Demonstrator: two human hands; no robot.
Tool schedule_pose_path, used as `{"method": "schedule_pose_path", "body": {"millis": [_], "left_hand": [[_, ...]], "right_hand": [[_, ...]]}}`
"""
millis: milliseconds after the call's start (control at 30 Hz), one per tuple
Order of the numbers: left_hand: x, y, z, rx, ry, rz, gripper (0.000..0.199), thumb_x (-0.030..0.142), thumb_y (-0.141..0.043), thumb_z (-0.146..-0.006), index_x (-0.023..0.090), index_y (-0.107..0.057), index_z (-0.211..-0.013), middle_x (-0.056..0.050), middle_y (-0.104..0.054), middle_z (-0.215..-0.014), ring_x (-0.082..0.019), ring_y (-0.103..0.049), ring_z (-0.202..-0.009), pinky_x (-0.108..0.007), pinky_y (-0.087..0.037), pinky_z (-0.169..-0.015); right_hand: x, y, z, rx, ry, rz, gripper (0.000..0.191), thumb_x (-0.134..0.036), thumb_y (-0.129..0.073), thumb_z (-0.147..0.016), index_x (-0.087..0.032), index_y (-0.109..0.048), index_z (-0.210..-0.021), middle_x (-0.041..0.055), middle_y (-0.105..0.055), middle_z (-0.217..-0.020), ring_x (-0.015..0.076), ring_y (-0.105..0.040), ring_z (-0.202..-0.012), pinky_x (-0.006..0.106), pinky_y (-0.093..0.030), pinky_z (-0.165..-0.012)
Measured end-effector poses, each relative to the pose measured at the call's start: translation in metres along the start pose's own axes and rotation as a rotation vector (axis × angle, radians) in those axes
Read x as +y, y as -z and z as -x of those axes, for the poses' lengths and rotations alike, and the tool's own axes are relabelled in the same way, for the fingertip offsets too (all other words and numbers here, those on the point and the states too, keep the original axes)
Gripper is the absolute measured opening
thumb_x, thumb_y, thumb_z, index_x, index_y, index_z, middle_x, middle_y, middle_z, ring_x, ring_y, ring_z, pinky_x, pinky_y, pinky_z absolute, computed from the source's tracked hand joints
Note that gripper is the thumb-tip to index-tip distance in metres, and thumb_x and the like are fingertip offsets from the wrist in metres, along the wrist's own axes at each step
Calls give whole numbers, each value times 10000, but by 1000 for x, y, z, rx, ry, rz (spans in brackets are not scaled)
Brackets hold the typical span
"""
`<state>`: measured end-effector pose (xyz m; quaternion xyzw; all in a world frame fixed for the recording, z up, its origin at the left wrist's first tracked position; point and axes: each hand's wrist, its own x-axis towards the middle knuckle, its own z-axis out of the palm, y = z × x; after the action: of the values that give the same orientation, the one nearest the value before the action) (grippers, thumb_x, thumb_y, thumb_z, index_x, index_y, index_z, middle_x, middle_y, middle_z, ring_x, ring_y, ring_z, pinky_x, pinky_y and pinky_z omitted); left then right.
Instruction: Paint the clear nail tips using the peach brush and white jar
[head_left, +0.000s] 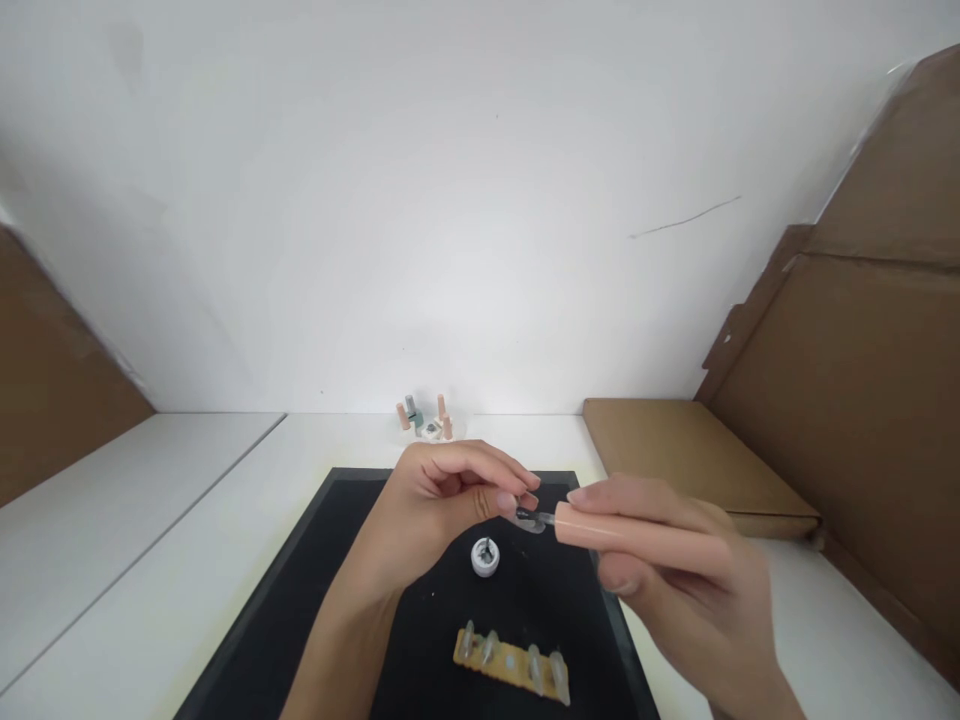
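Note:
My left hand (442, 500) pinches a clear false nail (533, 525) between thumb and fingers. My right hand (694, 590) is closed around the long peach handle of a nail polish brush (634, 537). The brush's bristles lie against the false nail, or just over it; I cannot tell which. Below my left fingertips a small white jar (485, 558) with something dark in its mouth stands on the black mat (420, 640). Nearer to me lies a yellow strip (510, 662) with several clear false nails standing up on it.
Peach-capped and grey-capped bottles (442, 410) cluster at the back, against the white wall (450, 200). A flat cardboard box (690, 450) lies behind my right hand. Upright cardboard panels (877, 390) flank the white table on both sides.

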<state>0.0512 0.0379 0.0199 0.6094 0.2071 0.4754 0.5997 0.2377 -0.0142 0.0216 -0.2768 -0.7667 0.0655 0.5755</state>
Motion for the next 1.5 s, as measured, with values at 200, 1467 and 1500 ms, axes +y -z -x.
{"method": "schedule_pose_path", "body": {"millis": [200,1467,1500], "left_hand": [[-2,0,1,29,-14,-13,128,74,-748,-753,189,-795,-721,-32,-765,-801,-150,-725,-708,-213,-592,-658],[-4,4,1,116,2,-3,120,105,-777,-732,222,-803,-728,-1,-768,-756,-85,-663,-608,-159,-542,-610],[-3,4,1,118,6,-6,116,107,-778,-730,221,-803,-727,-2,-768,-751,-87,-661,-604,-165,-544,-615]], "right_hand": [[1,1,2,10,-24,54,219,-274,-574,-929,-214,-741,-800,29,-745,-757,142,-691,-623,217,-549,-521],[9,-1,11,103,-1,42,168,-127,-616,-867,-255,-725,-860,6,-735,-791,134,-637,-590,242,-470,-456],[9,-1,12,111,0,50,154,-154,-625,-874,-263,-733,-887,8,-744,-819,131,-636,-580,246,-473,-456]]}}
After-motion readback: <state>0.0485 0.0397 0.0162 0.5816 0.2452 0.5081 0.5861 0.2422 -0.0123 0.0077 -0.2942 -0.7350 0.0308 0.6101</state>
